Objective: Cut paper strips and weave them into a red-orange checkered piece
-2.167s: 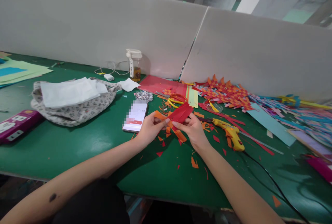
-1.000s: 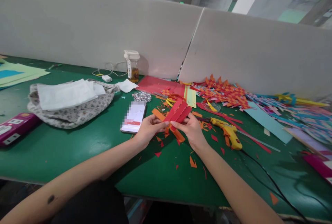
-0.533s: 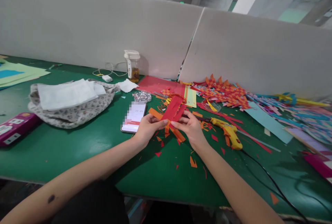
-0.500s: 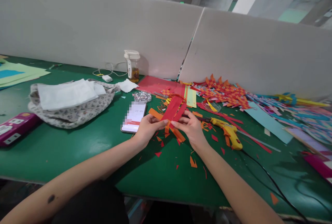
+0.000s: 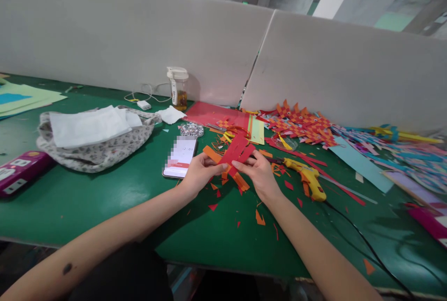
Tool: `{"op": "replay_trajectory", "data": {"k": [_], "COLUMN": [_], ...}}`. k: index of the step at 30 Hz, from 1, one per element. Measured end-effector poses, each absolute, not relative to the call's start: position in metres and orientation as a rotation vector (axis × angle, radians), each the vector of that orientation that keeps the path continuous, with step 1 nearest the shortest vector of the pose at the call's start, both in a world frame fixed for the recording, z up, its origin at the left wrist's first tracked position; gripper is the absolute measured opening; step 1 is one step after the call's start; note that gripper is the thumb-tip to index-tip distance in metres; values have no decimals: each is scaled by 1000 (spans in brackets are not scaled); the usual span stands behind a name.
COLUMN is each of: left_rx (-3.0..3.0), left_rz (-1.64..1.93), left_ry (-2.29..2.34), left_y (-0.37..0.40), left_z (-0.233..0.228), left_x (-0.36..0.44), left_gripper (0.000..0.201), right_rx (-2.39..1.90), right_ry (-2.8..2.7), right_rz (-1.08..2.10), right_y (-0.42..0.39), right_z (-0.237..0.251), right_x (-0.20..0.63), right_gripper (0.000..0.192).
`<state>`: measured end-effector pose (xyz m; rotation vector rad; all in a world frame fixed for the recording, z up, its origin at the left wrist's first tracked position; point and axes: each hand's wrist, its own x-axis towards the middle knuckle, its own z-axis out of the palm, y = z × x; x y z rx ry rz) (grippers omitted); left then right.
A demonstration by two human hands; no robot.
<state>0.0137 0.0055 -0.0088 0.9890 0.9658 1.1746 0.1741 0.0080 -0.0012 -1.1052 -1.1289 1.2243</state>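
Between my two hands, above the green table (image 5: 132,212), are red paper strips (image 5: 234,150) crossed with orange paper strips (image 5: 240,181). My left hand (image 5: 204,170) pinches the left side, its thumb on top where red meets orange. On the right, my right hand (image 5: 256,169) grips the red strips between thumb and fingers. The fingertips under the paper are partly hidden. Scissors (image 5: 217,128) with orange handles lie just behind the strips. A yellow glue gun (image 5: 307,177) rests to the right of my right hand, and a phone (image 5: 179,157) lies beside my left hand.
Woven red-orange paper pieces (image 5: 303,122) and coloured strips (image 5: 401,152) pile up at the right. A black cord (image 5: 359,233) runs from the glue gun to the front edge. A cloth bag (image 5: 94,157), a drink bottle (image 5: 179,89) and a purple case (image 5: 24,170) stand left.
The red strips have shifted and fanned out slightly to the right in my hands, with their far ends lower. Both hands stay in nearly the same place.
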Motion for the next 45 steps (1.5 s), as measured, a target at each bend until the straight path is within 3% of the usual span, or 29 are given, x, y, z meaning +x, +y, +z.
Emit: {"op": "replay_trajectory", "data": {"k": [10,22,34,42,45], "left_rx": [1006,949,963,1257,1371], "left_rz": [1087,1207,1251,1181,1159], "left_ry": [837,851,960,985,1022], "left_y": [4,6,12,10,9], "left_z": [-14,-9,-13,-17,-18], "left_x": [18,14,11,11,12], "left_gripper": [46,39,38,19,17], "right_rx": [-1088,-1133,-1148,-1175,-1160], "right_ry": [-1104,-1035,-984,-1479,-1752], "right_rz": [1139,1239,1080,214,50], "right_y": [7,6,16,7,5], "right_z": [-6,-6,1,14,16], "right_x": [168,171,185,195,195], "right_gripper": [46,40,35,33,27]}}
